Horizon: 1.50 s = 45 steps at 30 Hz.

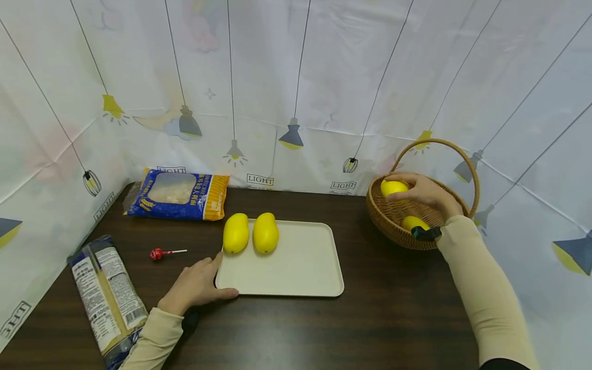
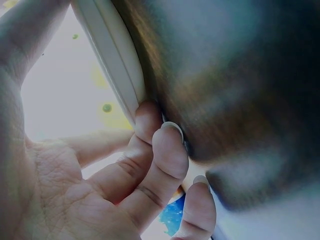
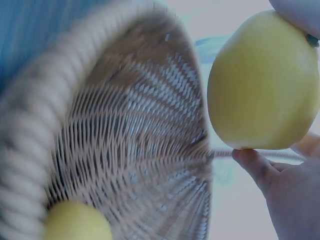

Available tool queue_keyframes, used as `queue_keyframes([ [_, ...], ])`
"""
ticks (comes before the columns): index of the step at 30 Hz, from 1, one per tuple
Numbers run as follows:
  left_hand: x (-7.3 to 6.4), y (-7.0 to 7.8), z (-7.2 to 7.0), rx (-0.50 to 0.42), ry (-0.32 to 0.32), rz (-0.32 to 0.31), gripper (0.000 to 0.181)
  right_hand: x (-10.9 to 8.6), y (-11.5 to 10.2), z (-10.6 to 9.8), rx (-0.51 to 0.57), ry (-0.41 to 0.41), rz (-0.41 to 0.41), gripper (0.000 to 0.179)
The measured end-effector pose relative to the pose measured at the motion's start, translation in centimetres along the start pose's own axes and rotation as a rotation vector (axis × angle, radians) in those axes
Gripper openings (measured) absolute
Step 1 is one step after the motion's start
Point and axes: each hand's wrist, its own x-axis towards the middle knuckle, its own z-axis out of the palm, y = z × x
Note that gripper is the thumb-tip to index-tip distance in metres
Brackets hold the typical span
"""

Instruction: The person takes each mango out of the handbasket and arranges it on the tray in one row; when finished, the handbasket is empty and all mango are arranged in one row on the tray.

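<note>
A cream tray [image 1: 296, 267] lies on the dark table with two yellow mangoes [image 1: 236, 233] side by side at its far left corner. My left hand [image 1: 196, 285] holds the tray's near left corner, thumb at the front edge and fingers along the left side; the left wrist view shows fingertips against the tray rim [image 2: 117, 60]. Over the wicker basket [image 1: 393, 228], my right hand [image 1: 423, 192] grips another yellow mango [image 3: 265, 85] between thumb and fingers. One more yellow mango [image 1: 414, 223] sits inside the basket, partly visible in the right wrist view.
A blue and orange food bag [image 1: 178, 195] lies behind the tray to the left. Nearer are a red lollipop [image 1: 157, 254] and a long pack of noodles [image 1: 108, 295]. The basket's arched handle [image 1: 474, 180] rises beside my right wrist. A printed curtain [image 1: 259, 77] stands behind the table.
</note>
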Motion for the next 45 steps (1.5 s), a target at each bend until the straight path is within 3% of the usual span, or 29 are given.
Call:
queue_keyframes([
  [12,-0.1,0.1,-0.1,0.007,-0.007,0.003,0.112,-2.6,-5.1,3.5,0.053,0.079,-0.148,0.064],
  [18,0.0,0.1,-0.1,0.008,-0.008,0.006,0.112,-2.8,-7.3,6.1,0.059,0.102,-0.247,0.064],
  [29,0.0,0.1,-0.2,0.006,-0.014,0.009,0.113,-1.1,-8.8,11.0,0.182,0.040,-0.353,0.065],
  [33,0.0,0.0,-0.1,0.001,-0.019,0.004,0.113,-0.1,-9.3,13.1,0.181,0.019,-0.373,0.066],
  [45,0.0,0.0,-0.2,0.001,0.005,0.021,0.112,2.6,-11.0,19.5,0.152,-0.054,-0.335,0.064],
])
